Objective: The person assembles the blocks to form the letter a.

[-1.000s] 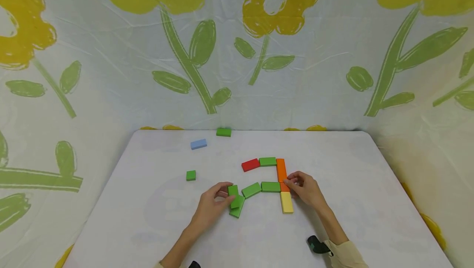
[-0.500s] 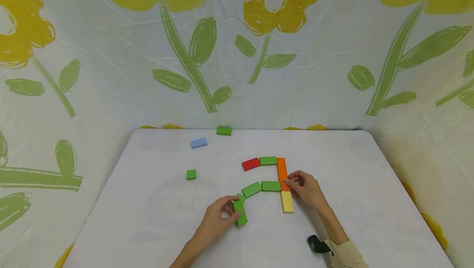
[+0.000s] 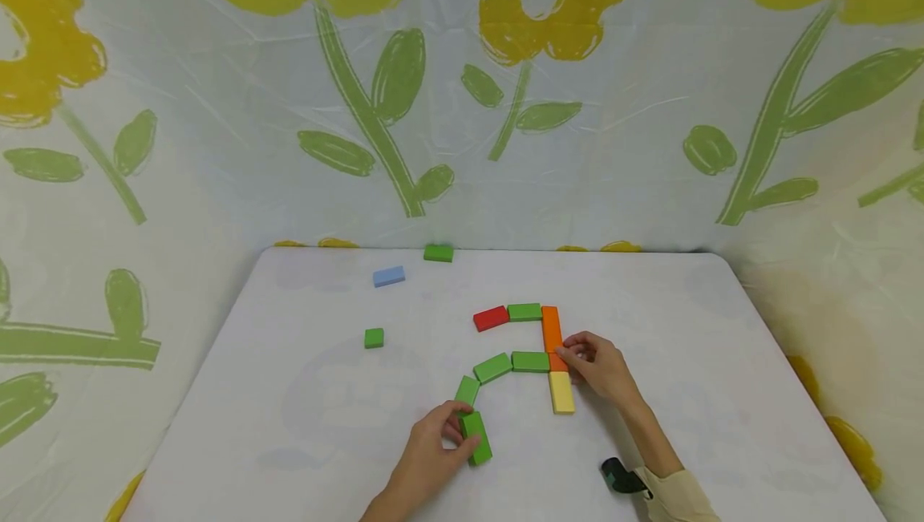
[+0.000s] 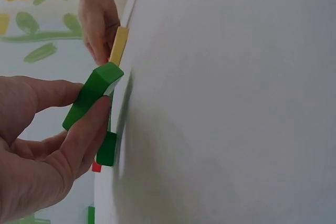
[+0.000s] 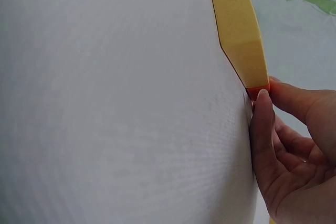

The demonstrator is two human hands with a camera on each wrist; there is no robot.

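Note:
My left hand (image 3: 433, 450) pinches a green block (image 3: 476, 439) between thumb and fingers. In the left wrist view this block (image 4: 93, 95) is held tilted, off the table. Just beyond it lies another green block (image 3: 468, 390), the near end of a curved row with two more green blocks (image 3: 493, 368). My right hand (image 3: 601, 366) has thumb and fingertip on a small orange block (image 3: 558, 362), partly covered by the fingers. A yellow block (image 3: 561, 392) adjoins it on the near side, a longer orange block (image 3: 552, 329) on the far side.
A green block (image 3: 524, 312) and a red block (image 3: 491, 318) extend left from the long orange one. Apart lie a small green block (image 3: 374, 337), a blue block (image 3: 389, 276) and a green block (image 3: 438, 253) at the far edge of the white table (image 3: 289, 426).
My left hand has moved toward me and slightly right with its green block, uncovering the green block at the row's end. My right hand stays at the small orange block.

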